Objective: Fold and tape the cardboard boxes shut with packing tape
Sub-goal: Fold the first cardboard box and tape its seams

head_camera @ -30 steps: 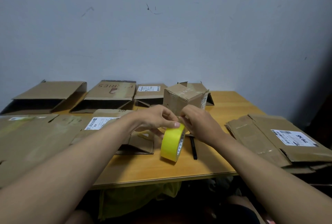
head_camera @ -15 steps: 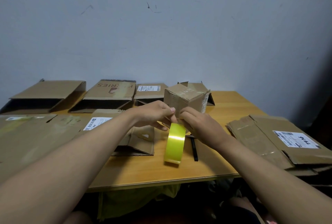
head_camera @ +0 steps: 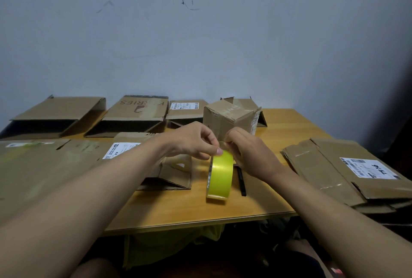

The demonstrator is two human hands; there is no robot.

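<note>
A yellow roll of packing tape [head_camera: 219,175] hangs on edge just above the wooden table [head_camera: 178,208], in front of me. My left hand [head_camera: 191,140] pinches the top of the roll with thumb and fingers. My right hand [head_camera: 247,152] is curled at the roll's top right and seems to pinch the clear tape end. A small folded cardboard box [head_camera: 231,119] stands upright right behind both hands. A half-flattened box [head_camera: 171,175] lies under my left wrist.
Open cardboard boxes [head_camera: 133,114] lie on their sides along the wall. Flattened cartons lie at the left [head_camera: 44,166] and at the right [head_camera: 347,172], the right ones overhanging the table edge. A black pen-like tool [head_camera: 242,180] lies on the table beside the roll.
The roll has turned from slanted with its core showing to nearly edge-on. Both hands stayed at its top, shifting only slightly.
</note>
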